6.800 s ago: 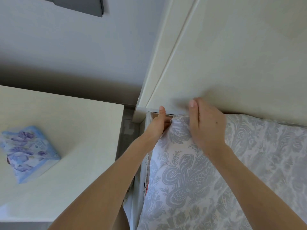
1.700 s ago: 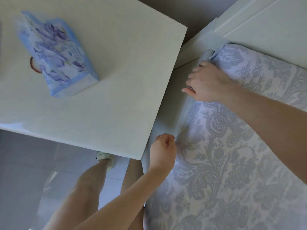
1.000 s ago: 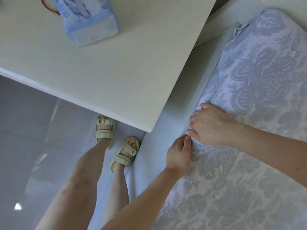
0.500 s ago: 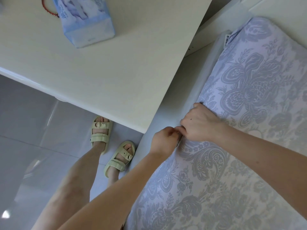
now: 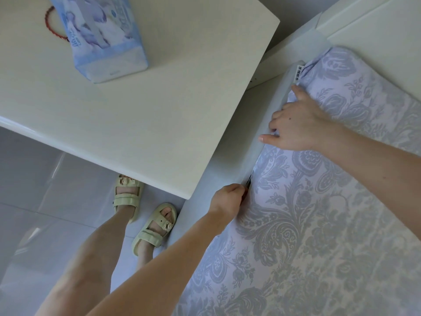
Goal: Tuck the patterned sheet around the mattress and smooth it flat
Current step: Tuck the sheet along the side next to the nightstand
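Left hand (image 5: pixel 227 199) pinched the sheet (image 5: pixel 319 236) edge beside the frame (image 5: pixel 230 151); right hand (image 5: pixel 298 124) curled its fingers (image 5: pixel 274 115) over that edge nearer the corner, the sheet lying over the mattress. Judged risk: tugging between the grips could drag the tucked corner loose. Count: one pack (image 5: pixel 102 42), one table (image 5: pixel 170 110), two sandals (image 5: pixel 127 197), two hands, one sheet.

Left forearm reached toward one o'clock, left hand (image 5: pixel 229 198) fisted on the patterned sheet (image 5: pixel 319 224); right hand (image 5: pixel 296 126), entering from three o'clock, curled fingers over its edge.
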`<state>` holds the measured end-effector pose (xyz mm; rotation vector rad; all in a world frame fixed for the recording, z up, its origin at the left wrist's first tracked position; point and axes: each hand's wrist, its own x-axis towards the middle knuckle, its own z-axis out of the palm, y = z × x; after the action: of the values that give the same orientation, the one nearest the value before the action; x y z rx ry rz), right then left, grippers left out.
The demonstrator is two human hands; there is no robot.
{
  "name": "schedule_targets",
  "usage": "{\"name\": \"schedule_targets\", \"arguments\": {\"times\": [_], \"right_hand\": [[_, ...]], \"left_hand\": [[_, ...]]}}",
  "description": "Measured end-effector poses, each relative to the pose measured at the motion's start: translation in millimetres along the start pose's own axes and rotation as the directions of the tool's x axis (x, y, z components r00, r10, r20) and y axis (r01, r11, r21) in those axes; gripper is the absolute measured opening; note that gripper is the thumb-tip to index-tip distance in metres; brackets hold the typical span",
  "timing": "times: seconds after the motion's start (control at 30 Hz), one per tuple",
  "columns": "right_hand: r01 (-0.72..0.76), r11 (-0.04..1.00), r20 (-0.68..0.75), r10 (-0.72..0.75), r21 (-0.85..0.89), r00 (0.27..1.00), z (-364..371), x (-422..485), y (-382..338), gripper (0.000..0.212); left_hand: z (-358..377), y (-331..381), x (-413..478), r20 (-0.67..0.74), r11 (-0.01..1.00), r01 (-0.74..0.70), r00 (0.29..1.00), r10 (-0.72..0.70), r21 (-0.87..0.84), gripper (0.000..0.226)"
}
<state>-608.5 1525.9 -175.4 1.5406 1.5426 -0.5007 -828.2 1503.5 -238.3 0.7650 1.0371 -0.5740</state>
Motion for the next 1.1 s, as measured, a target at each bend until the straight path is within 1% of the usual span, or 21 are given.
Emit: {"name": "schedule_targets", "arguments": {"times": [0.07, 0.1, 0.17, 0.2, 0.27, 0.37, 0.47, 0.5, 0.57, 0.63, 0.7, 0.77, 0.83, 0.9, 0.93, 1.0, 1.03, 1.1], "right_hand": [[0.022, 0.999, 0.079, -0.025, 0.032, 0.997, 1, 10, 6, 0.084], [0.029, 0.998, 0.094, -0.034, 0.054, 0.995, 3, 14, 9, 0.085], [0.022, 0.995, 0.098, -0.031, 0.092, 0.995, 5, 22, 10, 0.09], [0.014, 0.995, 0.094, -0.024, 0.103, 0.995, 5, 26, 10, 0.088], [-0.009, 0.994, 0.09, -0.001, 0.11, 0.996, 1, 29, 8, 0.079], [-0.004, 0.998, 0.064, 0.0, 0.055, 0.998, -1, 29, 6, 0.077], [0.014, 0.999, 0.045, -0.013, -0.03, 0.999, 1, 22, 2, 0.075], [0.019, 0.997, 0.037, -0.017, -0.075, 0.999, -2, 21, 0, 0.074], [0.001, 0.988, 0.04, 0.005, -0.156, 0.999, -11, 21, -3, 0.071], [-0.037, 0.985, 0.052, 0.046, -0.167, 0.998, -20, 18, -12, 0.068], [-0.088, 0.991, 0.024, 0.091, -0.096, 0.996, -25, 11, -26, 0.065], [-0.104, 0.993, -0.045, 0.107, 0.057, 0.993, -33, 2, -45, 0.061], [-0.029, 0.962, -0.109, 0.061, 0.272, 0.992, -39, -14, -76, 0.059], [0.093, 0.898, -0.208, -0.002, 0.431, 0.978, -37, -42, -121, 0.061], [0.159, 0.868, -0.269, -0.03, 0.471, 0.963, -33, -61, -148, 0.061], [0.256, 0.83, -0.375, -0.062, 0.495, 0.925, -21, -101, -201, 0.055], [0.285, 0.814, -0.392, -0.078, 0.506, 0.917, -11, -119, -224, 0.05], [0.324, 0.822, -0.36, -0.158, 0.468, 0.92, 4, -144, -264, 0.045]], "left_hand": [[0, -1, 1, -0.006, 1.0, 0.004, 1.0, -0.004, -0.002, 0.044], [-1, 0, 1, -0.006, 1.0, 0.007, 1.0, -0.007, 0.0, 0.045], [-2, 3, 0, 0.006, 1.0, 0.012, 1.0, -0.012, 0.014, 0.047], [-2, 5, 0, 0.013, 1.0, 0.016, 1.0, -0.017, 0.025, 0.047], [-5, 7, 1, 0.04, 0.999, 0.03, 0.999, -0.032, 0.046, 0.046], [-10, 13, -3, 0.058, 0.996, 0.015, 0.998, -0.02, 0.087, 0.042], [-19, 17, -11, -0.013, 0.985, -0.051, 0.998, 0.053, 0.162, 0.029], [-25, 14, -15, -0.048, 0.984, -0.072, 0.996, 0.081, 0.162, 0.026], [-38, 5, -26, -0.092, 0.989, -0.092, 0.99, 0.103, 0.12, 0.026], [-49, -13, -44, -0.112, 0.991, -0.085, 0.989, 0.096, 0.099, 0.028], [-55, -36, -65, -0.136, 0.992, -0.075, 0.987, 0.089, 0.106, 0.03], [-58, -61, -86, -0.149, 0.992, -0.08, 0.984, 0.094, 0.101, 0.03], [-57, -88, -103, -0.157, 0.989, -0.086, 0.982, 0.104, 0.121, 0.027], [-55, -117, -116, -0.18, 0.976, -0.106, 0.974, 0.141, 0.188, 0.025], [-53, -131, -123, -0.2, 0.964, -0.118, 0.965, 0.168, 0.238, 0.025], [-53, -159, -136, -0.246, 0.934, -0.152, 0.939, 0.238, 0.322, 0.026], [-53, -173, -141, -0.256, 0.924, -0.169, 0.93, 0.265, 0.343, 0.026], [-54, -198, -153, -0.237, 0.91, -0.209, 0.922, 0.305, 0.358, 0.027]]}}
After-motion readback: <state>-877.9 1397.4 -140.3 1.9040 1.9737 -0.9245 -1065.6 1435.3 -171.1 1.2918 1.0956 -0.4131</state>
